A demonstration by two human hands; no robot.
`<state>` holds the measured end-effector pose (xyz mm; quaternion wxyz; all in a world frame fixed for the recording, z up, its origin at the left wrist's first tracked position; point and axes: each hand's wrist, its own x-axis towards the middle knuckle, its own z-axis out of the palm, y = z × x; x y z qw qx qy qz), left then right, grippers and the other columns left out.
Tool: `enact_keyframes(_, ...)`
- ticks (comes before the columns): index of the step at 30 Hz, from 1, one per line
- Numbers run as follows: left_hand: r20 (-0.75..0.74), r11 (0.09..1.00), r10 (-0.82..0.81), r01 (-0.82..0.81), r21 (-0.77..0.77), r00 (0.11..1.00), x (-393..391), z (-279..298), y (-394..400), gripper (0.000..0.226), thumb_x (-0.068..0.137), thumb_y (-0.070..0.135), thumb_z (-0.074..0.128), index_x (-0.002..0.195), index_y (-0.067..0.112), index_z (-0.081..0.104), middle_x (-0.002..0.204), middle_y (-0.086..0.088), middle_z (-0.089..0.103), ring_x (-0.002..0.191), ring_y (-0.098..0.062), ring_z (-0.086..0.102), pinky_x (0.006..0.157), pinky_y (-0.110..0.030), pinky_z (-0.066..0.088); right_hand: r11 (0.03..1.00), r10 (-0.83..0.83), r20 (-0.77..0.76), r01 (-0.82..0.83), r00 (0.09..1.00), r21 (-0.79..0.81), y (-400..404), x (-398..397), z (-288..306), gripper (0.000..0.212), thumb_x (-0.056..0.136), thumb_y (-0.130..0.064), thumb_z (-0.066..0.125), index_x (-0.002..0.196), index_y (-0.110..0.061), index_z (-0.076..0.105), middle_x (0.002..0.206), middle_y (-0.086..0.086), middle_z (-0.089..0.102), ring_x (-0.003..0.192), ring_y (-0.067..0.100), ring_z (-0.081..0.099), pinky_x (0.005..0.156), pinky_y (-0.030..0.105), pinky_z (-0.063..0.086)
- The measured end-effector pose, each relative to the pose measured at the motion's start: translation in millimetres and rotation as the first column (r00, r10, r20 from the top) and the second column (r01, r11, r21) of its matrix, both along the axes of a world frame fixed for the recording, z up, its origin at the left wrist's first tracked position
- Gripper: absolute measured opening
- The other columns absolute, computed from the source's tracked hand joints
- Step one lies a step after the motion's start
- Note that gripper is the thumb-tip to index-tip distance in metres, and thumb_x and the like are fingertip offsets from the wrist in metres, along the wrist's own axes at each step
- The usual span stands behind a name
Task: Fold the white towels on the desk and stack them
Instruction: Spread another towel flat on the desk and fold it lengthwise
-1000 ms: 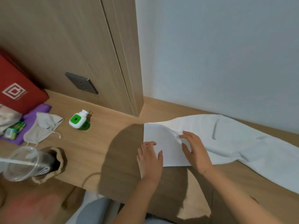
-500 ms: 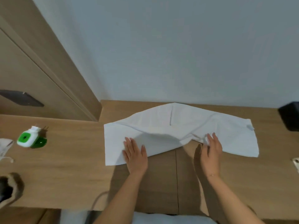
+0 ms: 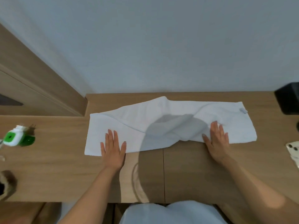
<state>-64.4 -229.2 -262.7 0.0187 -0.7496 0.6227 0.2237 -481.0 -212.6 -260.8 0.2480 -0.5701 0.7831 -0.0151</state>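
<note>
The left hand (image 3: 113,150) lies flat, fingers straight and spread, pressing the towel's (image 3: 161,123) near left end; the right hand (image 3: 216,141) lies equally flat on its near right part, gripping nothing. The towel stretches lengthwise across the desk (image 3: 48,167) against the wall, rumpled between the hands. Left of the towel stands a green-and-white plug-in (image 3: 17,137); right of it, a phone (image 3: 293,151) and a black box (image 3: 288,98).
</note>
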Motion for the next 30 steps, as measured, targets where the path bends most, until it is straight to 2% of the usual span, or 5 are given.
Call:
enact_keyframes(13,-0.002,0.982,-0.1,0.099,0.163,0.995,34.0,20.9,0.1,0.071,0.103,0.049,0.021,0.153,0.019,-0.02,0.159,0.0,-0.031,0.147,-0.019,-0.025,0.118,-0.044,-0.014,0.993,0.009,-0.058,-0.002,0.998,0.118,62.1,-27.8,1.2,0.073,0.091,-0.065,0.009,0.143,-0.032,-0.03,0.153,-0.012,-0.036,0.14,0.009,-0.034,0.116,0.037,-0.017)
enact_keyframes(16,-0.08,0.999,0.021,-0.018,0.034,0.997,18.1,38.5,-11.9,0.06,0.1,0.028,0.048,0.152,0.012,0.024,0.164,-0.01,0.012,0.149,-0.029,0.015,0.12,-0.047,0.015,0.995,0.005,0.001,-0.005,1.0,0.098,59.1,-26.4,12.4,0.075,0.098,-0.053,0.032,0.153,-0.022,-0.009,0.159,-0.004,-0.02,0.147,0.016,-0.02,0.118,0.038,-0.009)
enact_keyframes(19,-0.238,0.983,-0.057,0.013,-0.182,0.97,-15.5,59.7,-34.4,0.034,0.095,0.015,0.058,0.129,0.014,0.058,0.14,-0.009,0.052,0.127,-0.029,0.047,0.108,-0.04,0.036,0.989,-0.018,0.043,0.024,0.999,-0.143,41.3,-25.8,38.0,0.053,0.095,-0.025,0.058,0.144,-0.012,0.042,0.155,0.011,0.033,0.143,0.032,0.027,0.115,0.041,0.022)
enact_keyframes(23,-0.288,0.93,-0.353,0.301,-0.211,0.89,-75.0,76.4,-79.8,0.022,0.098,0.021,0.056,0.118,0.02,0.066,0.126,0.0,0.06,0.12,-0.022,0.05,0.101,-0.035,0.038,0.931,0.119,0.078,-0.084,0.99,-0.355,-12.8,-14.9,73.8,0.027,0.093,-0.006,0.059,0.118,-0.007,0.066,0.122,0.012,0.062,0.117,0.032,0.052,0.099,0.038,0.039)
enact_keyframes(30,-0.05,0.854,-0.497,0.499,0.147,0.866,-113.1,55.1,-127.9,0.03,0.092,0.049,0.059,0.11,0.026,0.063,0.118,0.001,0.055,0.119,-0.021,0.046,0.093,-0.035,0.039,0.932,0.358,0.201,-0.361,0.912,-0.025,-94.2,10.2,70.7,0.031,0.094,-0.026,0.06,0.124,-0.017,0.062,0.126,0.005,0.055,0.117,0.023,0.05,0.098,0.027,0.035)
